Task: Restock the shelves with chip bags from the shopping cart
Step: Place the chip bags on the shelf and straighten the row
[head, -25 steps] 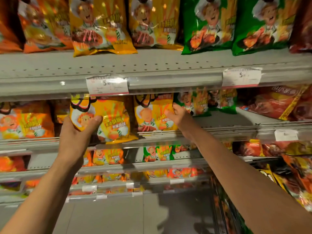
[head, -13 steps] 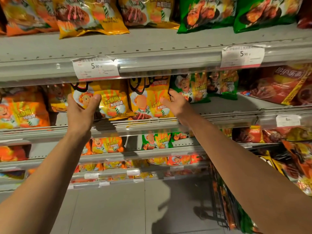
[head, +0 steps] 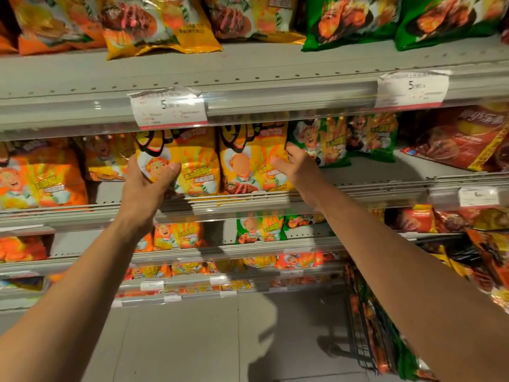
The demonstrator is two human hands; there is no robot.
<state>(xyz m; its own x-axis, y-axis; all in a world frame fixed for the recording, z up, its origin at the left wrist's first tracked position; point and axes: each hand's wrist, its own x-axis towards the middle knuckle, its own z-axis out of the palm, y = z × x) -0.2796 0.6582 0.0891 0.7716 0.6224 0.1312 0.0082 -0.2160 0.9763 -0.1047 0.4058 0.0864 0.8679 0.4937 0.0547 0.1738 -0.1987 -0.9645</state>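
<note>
Two yellow chip bags stand side by side on the second shelf (head: 358, 194). My left hand (head: 146, 186) grips the left yellow bag (head: 192, 161) at its left edge, thumb across the front. My right hand (head: 296, 166) holds the right yellow bag (head: 248, 161) at its right edge, thumb on the front and fingers behind, next to a green bag (head: 319, 139). The shopping cart (head: 366, 326), filled with more bags, shows at the lower right.
The top shelf (head: 248, 70) carries orange, yellow and green bags, with price tags (head: 168, 107) on its rail. Orange bags (head: 38, 177) stand left of my hands, red bags (head: 462, 139) to the right. Lower shelves hold smaller bags. Grey floor tiles lie below.
Both hands have pushed the two yellow bags deeper and more upright onto the second shelf. The view has shifted downward.
</note>
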